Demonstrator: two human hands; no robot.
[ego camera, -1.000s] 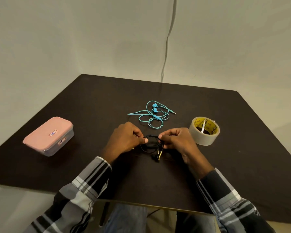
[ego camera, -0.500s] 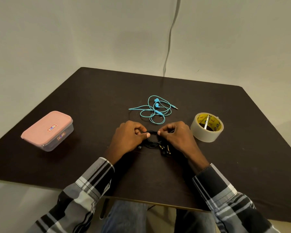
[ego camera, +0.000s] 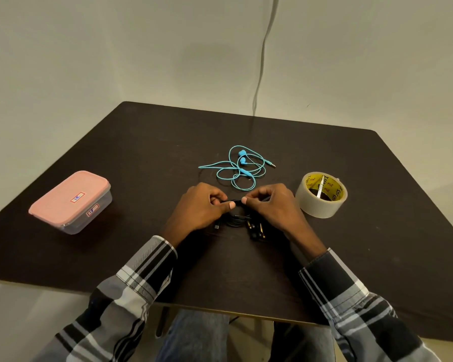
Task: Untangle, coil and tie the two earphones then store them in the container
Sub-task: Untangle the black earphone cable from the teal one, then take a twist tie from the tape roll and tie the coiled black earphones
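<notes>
Step in hand, as judged: tying off the coiled black earphone (ego camera: 237, 219). To do it well, keep the loops pinched flat, wrap the free end snugly round the bundle, and avoid straining the plug and earbuds hanging below.

Left to right: the pink-lidded container (ego camera: 70, 201) sits lid on near the table's (ego camera: 377, 257) left edge. The left hand (ego camera: 200, 209) and right hand (ego camera: 271, 206) are close together at centre, each pinching the black cord between thumb and fingers. The blue earphone (ego camera: 239, 167) lies loose just beyond the hands, uncoiled. A tape roll (ego camera: 321, 194) stands just right of the right hand.
</notes>
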